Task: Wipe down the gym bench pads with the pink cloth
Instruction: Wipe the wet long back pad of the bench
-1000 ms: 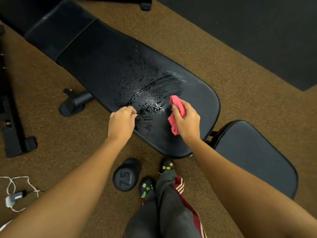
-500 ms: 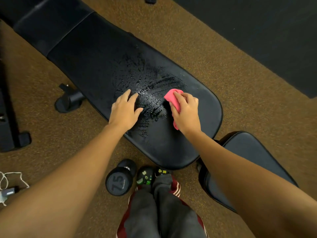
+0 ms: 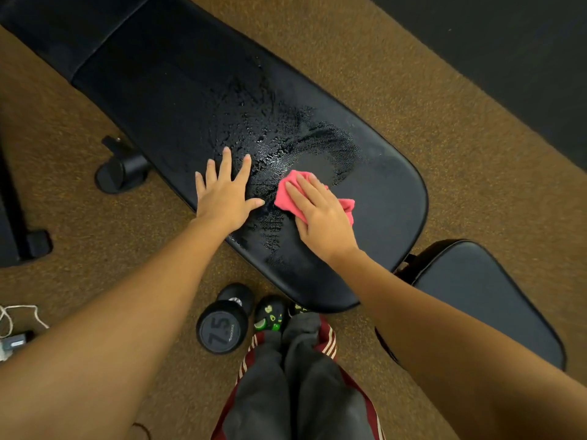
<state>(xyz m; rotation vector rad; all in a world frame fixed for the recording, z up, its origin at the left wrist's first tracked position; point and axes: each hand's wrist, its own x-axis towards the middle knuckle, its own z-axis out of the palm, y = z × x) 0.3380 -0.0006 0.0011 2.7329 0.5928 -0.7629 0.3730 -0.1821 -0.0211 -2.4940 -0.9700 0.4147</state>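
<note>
- Fingers [image 3: 303, 188] of the right hand [image 3: 320, 217] are lying nearly flat and spread over the pink cloth [image 3: 344, 206], pressing it down on the pad rather than closing around it; this grip is wide open, with the palm pinning the fabric.
- Cloth is sitting bunched under that palm, corners poking out past the fingertips and the wrist side, on the long back pad [image 3: 197, 90] near its rounded end.
- Being soft and light, the cloth is likely folding and sliding under pressure, so holding it from above with a flat palm at its middle looks the surest way to keep it spread.
- Left hand [image 3: 225, 192] is resting open and empty on the near edge of the same pad, fingers splayed, just beside the cloth.
- Wet streaks [image 3: 279, 144] are shining beyond both hands, so the vinyl is probably slippery there.
- Seat pad [image 3: 476, 300] is lying apart to the right, looking dry.
- Dumbbell [image 3: 222, 325] is standing on the floor by the feet.
</note>
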